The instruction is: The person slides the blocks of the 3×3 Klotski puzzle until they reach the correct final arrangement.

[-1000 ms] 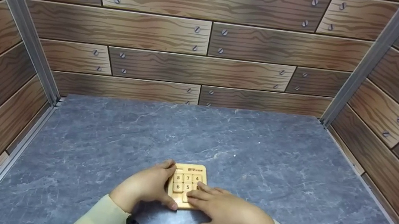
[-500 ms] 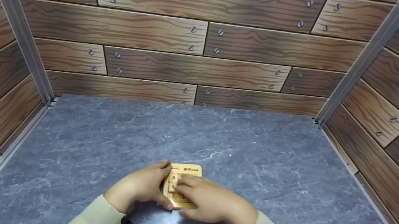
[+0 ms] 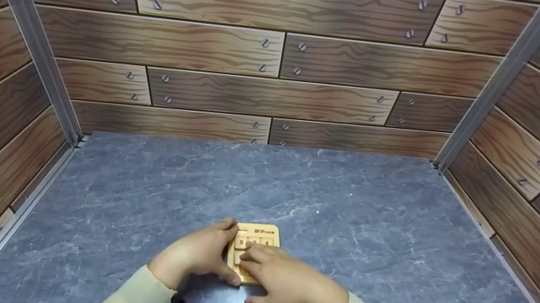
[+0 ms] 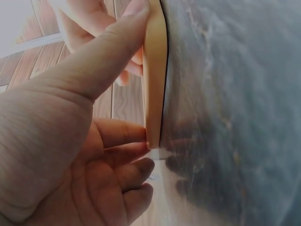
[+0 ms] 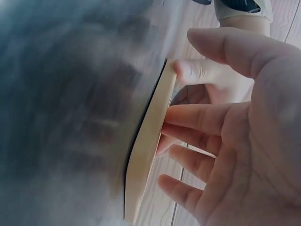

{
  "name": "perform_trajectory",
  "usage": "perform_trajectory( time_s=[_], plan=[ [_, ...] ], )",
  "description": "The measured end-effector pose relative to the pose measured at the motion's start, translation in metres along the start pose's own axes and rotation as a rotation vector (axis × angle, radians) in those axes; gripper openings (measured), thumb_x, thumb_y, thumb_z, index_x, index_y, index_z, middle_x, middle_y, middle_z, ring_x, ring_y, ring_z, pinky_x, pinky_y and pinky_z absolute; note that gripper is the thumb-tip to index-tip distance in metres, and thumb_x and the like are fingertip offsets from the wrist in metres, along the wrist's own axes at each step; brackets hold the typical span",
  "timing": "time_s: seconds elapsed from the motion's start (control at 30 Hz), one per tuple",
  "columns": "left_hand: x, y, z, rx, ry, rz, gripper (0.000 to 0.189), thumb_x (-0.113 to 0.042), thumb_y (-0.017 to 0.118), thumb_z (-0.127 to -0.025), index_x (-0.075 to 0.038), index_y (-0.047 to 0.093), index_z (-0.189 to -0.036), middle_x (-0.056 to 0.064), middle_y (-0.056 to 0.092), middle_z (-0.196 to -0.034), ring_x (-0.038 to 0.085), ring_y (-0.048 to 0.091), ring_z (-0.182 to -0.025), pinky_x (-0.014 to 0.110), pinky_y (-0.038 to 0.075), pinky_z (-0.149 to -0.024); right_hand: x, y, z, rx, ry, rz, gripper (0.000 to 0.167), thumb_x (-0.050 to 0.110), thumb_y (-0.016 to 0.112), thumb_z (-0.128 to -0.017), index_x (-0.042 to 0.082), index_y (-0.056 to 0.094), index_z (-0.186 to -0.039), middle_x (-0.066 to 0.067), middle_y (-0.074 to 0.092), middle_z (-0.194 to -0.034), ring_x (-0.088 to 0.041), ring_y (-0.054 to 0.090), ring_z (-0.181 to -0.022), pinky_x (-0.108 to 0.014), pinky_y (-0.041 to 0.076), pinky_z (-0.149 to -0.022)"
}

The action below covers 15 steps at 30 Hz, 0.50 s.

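Observation:
A pale yellow number sliding puzzle (image 3: 267,229) lies flat on the table, with tiles reading 8, 7 and 4 along its top row in the head view. My left hand (image 3: 201,250) grips its left side, thumb at the near corner and fingers at the far edge. In the left wrist view the thumb (image 4: 106,59) reaches over the board's side. My right hand (image 3: 293,281) lies over the lower tiles and hides most of them. Its fairly straight fingertips touch the tile face, and its thumb (image 5: 221,44) is held off the board in the right wrist view.
A dark blue-grey marbled tabletop (image 3: 226,182) spreads around the puzzle. Wood-print walls (image 3: 281,56) enclose it at the back and both sides, with metal corner posts (image 3: 41,39) at the far left and right.
My right hand has shifted left across the puzzle, its fingers going from the right-hand tiles to the middle and left ones. My left hand keeps its hold on the board.

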<state>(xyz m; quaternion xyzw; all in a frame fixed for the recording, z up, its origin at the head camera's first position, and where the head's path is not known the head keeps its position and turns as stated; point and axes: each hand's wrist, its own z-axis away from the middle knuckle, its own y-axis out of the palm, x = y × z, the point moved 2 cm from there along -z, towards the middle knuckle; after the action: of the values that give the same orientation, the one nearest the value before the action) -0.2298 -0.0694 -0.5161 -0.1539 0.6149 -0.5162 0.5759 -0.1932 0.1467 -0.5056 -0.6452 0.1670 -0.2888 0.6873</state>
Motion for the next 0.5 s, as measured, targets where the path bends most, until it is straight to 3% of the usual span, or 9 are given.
perform_trajectory(
  time_s=[0.2, 0.5],
  plan=[
    [-0.0029, 0.0038, -0.0005, -0.018, 0.017, -0.008, 0.13, -0.049, 0.106, -0.075, 0.003, 0.038, -0.173, 0.025, 0.031, -0.185, 0.046, 0.036, -0.171, 0.061, 0.035, -0.141, 0.0051, 0.0002, 0.0029, -0.058, -0.062, 0.003, 0.056, 0.053, 0.074, -0.104, 0.013, 0.075, -0.142, 0.003, 0.067, -0.146, -0.019, 0.061, -0.149, -0.041, 0.043, -0.137],
    [-0.0025, 0.0026, 0.0008, -0.025, 0.015, -0.003, 0.132, -0.048, 0.107, -0.075, 0.004, 0.036, -0.174, 0.026, 0.03, -0.185, 0.046, 0.035, -0.172, 0.06, 0.034, -0.141, -0.0011, 0.0017, -0.0022, -0.089, -0.069, -0.093, 0.041, 0.046, 0.074, -0.106, 0.014, 0.081, -0.131, 0.004, 0.07, -0.14, -0.018, 0.068, -0.136, -0.038, 0.051, -0.129]
  ],
)
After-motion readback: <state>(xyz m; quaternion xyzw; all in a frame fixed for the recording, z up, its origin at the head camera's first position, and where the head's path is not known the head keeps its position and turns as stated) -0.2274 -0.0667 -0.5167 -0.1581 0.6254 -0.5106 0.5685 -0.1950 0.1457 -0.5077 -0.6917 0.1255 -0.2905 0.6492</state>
